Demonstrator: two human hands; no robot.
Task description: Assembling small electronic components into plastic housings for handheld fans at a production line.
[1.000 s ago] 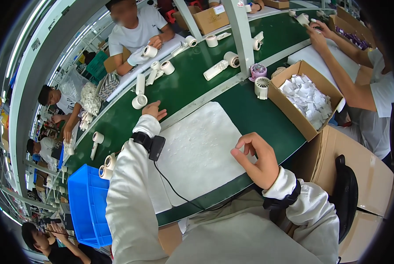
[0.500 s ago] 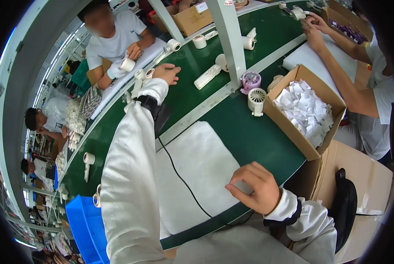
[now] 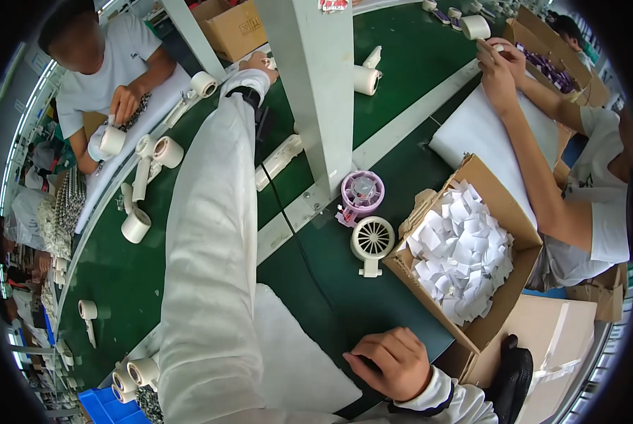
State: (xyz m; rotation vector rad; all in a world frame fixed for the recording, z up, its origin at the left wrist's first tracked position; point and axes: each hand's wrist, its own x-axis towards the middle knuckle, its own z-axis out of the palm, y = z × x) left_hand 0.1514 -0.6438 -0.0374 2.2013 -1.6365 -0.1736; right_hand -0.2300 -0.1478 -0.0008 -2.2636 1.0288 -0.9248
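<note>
My left hand [image 3: 261, 65] is stretched far across the green work surface. Its fingers are curled round a white handheld fan body [image 3: 271, 63], of which only a small bit shows; the hand covers the rest. Over the white foam mat [image 3: 299, 353] near the front edge hovers my right hand [image 3: 395, 364], loosely curled, with nothing visible in it. Beyond it stand a white fan with a round grille [image 3: 372, 238] and a lilac fan head [image 3: 362, 192]. Another white fan handle [image 3: 279, 162] lies beside my left forearm, partly behind the pillar.
A grey pillar [image 3: 309, 85] rises beside my left arm. An open carton [image 3: 429, 300] of white paper slips stands at right, near a co-worker's hands [image 3: 500, 67]. Another co-worker's hand [image 3: 125, 103] works at far left. White fan bodies [image 3: 137, 225] and a blue bin [image 3: 111, 406] lie left.
My left hand has reached farther forward onto a white fan body. My right hand's fingers have curled in more. The view has shifted, with the pillar and carton now farther left.
</note>
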